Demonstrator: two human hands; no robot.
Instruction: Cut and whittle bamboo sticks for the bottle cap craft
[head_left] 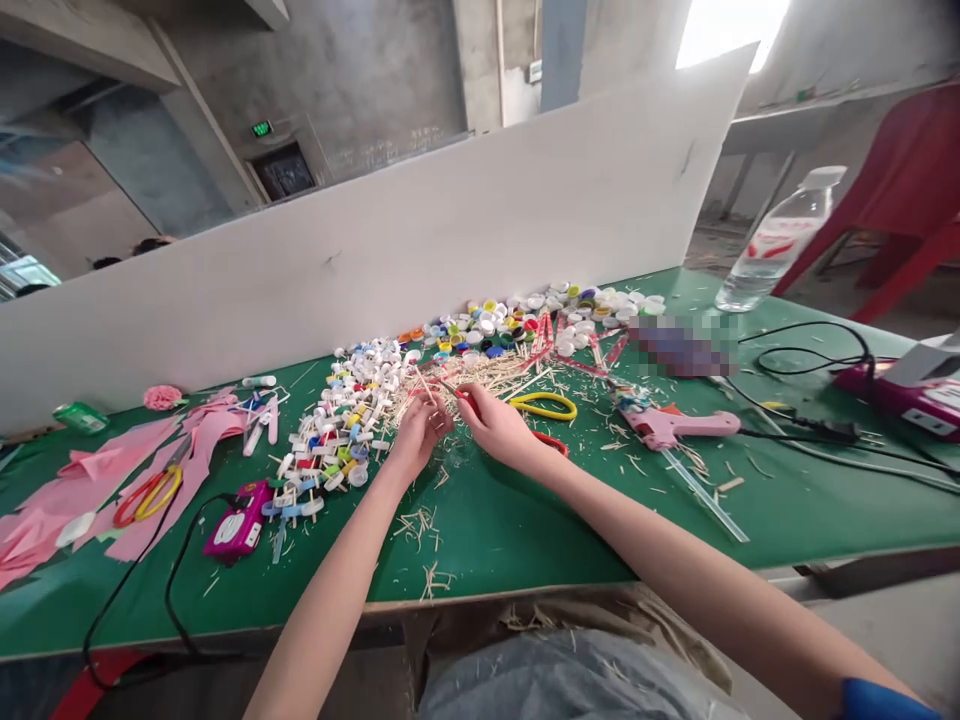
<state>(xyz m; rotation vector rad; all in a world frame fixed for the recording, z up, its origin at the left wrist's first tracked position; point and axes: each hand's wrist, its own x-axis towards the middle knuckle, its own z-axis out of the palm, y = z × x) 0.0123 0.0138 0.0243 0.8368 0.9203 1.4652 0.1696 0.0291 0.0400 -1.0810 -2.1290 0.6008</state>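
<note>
My left hand [420,432] is closed on a thin wooden stick [426,384] that points up and to the left. Just to its right, my right hand [491,425] grips a small red-handled tool [469,400]; its tip reaches toward the stick, and the fingers hide what kind it is. Beneath and behind both hands lies a heap of thin wooden sticks [510,378]. A yellow handle loop [551,404] and a red handle loop [553,442] show beside my right hand, partly covered by it. Plastic bottle caps [367,370], many with sticks attached, are piled left of my hands.
A pink glue gun [679,425] with cords lies right, near a water bottle [784,240]. At left are scissors [154,492], pink paper [217,425], a purple box [238,522] and a green can [80,417]. A white board [360,250] stands behind the green table [517,540].
</note>
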